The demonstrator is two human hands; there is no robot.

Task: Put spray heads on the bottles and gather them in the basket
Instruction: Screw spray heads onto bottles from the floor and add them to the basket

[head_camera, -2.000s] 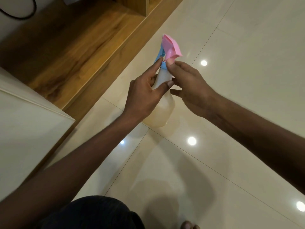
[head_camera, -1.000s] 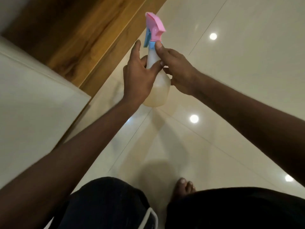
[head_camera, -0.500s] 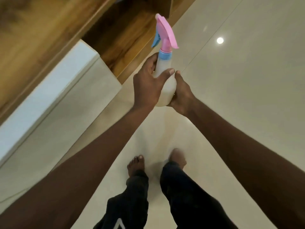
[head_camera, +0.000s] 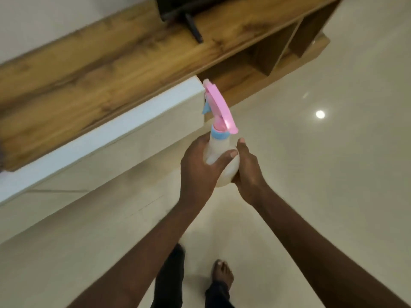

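- I hold the bottle (head_camera: 222, 162) upright in front of me, above the pale floor (head_camera: 311, 174), with the pink spray head (head_camera: 219, 107) seated on its blue collar (head_camera: 219, 134).
- The step in hand looks like carrying this finished bottle to the basket, which I cannot see from here.
- To do it well, I judge I should keep the bottle vertical, grip the body rather than the trigger, and check that the collar sits square before letting go.
- My left hand (head_camera: 200, 170) wraps the upper body, thumb across the front, fingers curled close around it.
- My right hand (head_camera: 248, 172) cups the lower side, its thumb (head_camera: 242, 147) raised beside the shoulder; its other fingers are hidden behind the bottle.
- Both hands touch the bottle only; the wooden shelf unit (head_camera: 111, 74) and the white ledge (head_camera: 111, 134) lie beyond it.
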